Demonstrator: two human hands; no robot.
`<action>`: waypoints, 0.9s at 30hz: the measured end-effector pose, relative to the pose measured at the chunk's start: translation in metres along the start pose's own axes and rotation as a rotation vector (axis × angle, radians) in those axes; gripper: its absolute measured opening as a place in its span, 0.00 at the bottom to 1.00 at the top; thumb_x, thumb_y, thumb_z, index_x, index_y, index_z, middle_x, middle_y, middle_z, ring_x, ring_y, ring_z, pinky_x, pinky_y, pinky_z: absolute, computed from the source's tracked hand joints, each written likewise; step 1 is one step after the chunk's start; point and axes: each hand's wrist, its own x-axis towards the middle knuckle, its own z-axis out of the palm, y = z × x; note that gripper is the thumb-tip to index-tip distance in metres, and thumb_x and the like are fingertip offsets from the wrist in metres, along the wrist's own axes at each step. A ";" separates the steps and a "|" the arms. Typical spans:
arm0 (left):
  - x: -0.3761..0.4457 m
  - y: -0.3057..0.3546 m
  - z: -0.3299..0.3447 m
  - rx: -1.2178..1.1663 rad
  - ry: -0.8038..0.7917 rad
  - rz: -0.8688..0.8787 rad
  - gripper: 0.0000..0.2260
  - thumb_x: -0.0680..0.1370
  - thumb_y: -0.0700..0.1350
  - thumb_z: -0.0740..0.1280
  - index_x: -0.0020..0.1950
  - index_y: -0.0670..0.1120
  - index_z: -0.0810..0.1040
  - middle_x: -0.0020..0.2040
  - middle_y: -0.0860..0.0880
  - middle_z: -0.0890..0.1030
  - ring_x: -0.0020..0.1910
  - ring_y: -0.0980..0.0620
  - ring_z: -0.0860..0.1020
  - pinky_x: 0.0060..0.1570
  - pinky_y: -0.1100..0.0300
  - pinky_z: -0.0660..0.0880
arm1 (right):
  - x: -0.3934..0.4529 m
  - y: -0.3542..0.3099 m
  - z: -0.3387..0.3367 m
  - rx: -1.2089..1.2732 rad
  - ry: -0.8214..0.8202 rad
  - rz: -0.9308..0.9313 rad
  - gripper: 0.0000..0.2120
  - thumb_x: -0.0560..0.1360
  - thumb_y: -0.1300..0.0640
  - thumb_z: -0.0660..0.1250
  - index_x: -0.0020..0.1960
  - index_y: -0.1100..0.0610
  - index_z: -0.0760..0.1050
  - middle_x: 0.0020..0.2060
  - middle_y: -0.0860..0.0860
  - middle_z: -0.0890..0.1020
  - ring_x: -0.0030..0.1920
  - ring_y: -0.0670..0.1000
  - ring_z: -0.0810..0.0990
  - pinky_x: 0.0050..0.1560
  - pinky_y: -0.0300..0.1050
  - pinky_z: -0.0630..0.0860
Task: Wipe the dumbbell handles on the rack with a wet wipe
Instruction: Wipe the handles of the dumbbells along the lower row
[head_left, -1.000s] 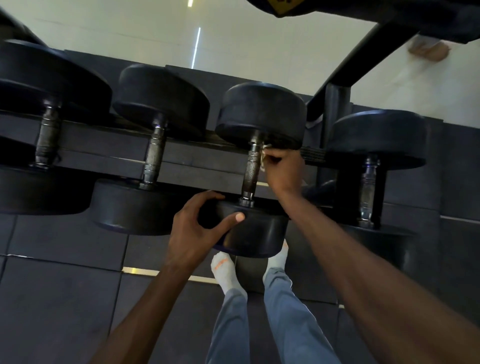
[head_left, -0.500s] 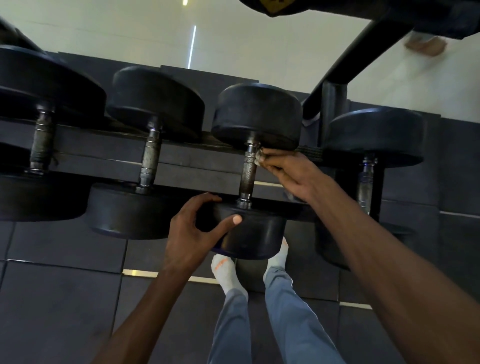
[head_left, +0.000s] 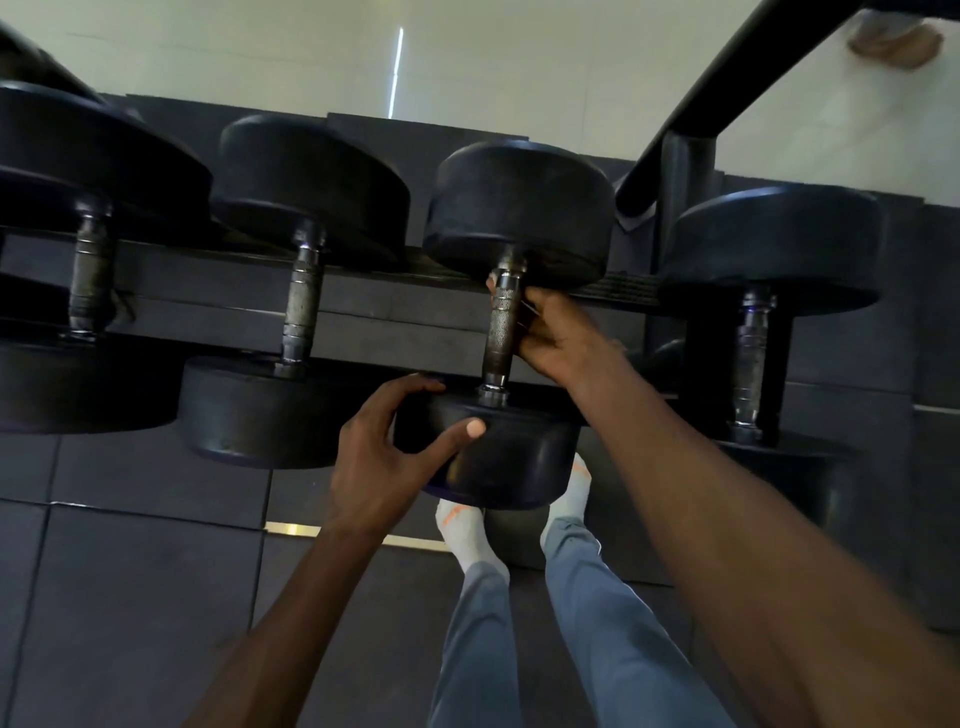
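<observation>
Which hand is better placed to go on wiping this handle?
The right hand: its fingers wrap the handle of the third dumbbell. The left hand grips that dumbbell's near weight, steadying it.

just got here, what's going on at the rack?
A person is cleaning dumbbells on a rack. The right hand is wrapped round the handle of the third dumbbell from the left, fingers curled behind the bar; the wipe itself is not visible in this view. The left hand grips the near head of the same dumbbell, steadying it. The other dumbbells sit untouched on either side.
</observation>
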 end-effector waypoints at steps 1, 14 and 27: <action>0.000 0.001 0.000 -0.003 0.001 -0.007 0.30 0.68 0.72 0.72 0.63 0.56 0.79 0.61 0.62 0.80 0.63 0.59 0.78 0.62 0.50 0.79 | -0.002 0.000 -0.006 -0.047 0.038 -0.043 0.06 0.79 0.65 0.65 0.51 0.60 0.80 0.44 0.54 0.84 0.42 0.50 0.83 0.52 0.45 0.77; -0.001 0.003 0.001 0.000 0.006 -0.017 0.28 0.69 0.68 0.74 0.63 0.54 0.79 0.61 0.60 0.80 0.63 0.59 0.78 0.62 0.49 0.79 | -0.010 0.010 -0.025 -0.399 -0.034 -0.039 0.13 0.79 0.70 0.59 0.55 0.63 0.81 0.45 0.50 0.86 0.39 0.43 0.79 0.33 0.34 0.67; 0.000 0.000 0.000 0.025 -0.014 -0.008 0.29 0.69 0.67 0.73 0.65 0.53 0.78 0.62 0.59 0.79 0.64 0.59 0.77 0.61 0.52 0.79 | -0.016 0.013 -0.033 -0.607 -0.119 -0.051 0.16 0.75 0.77 0.57 0.47 0.63 0.80 0.42 0.55 0.84 0.45 0.50 0.80 0.40 0.35 0.73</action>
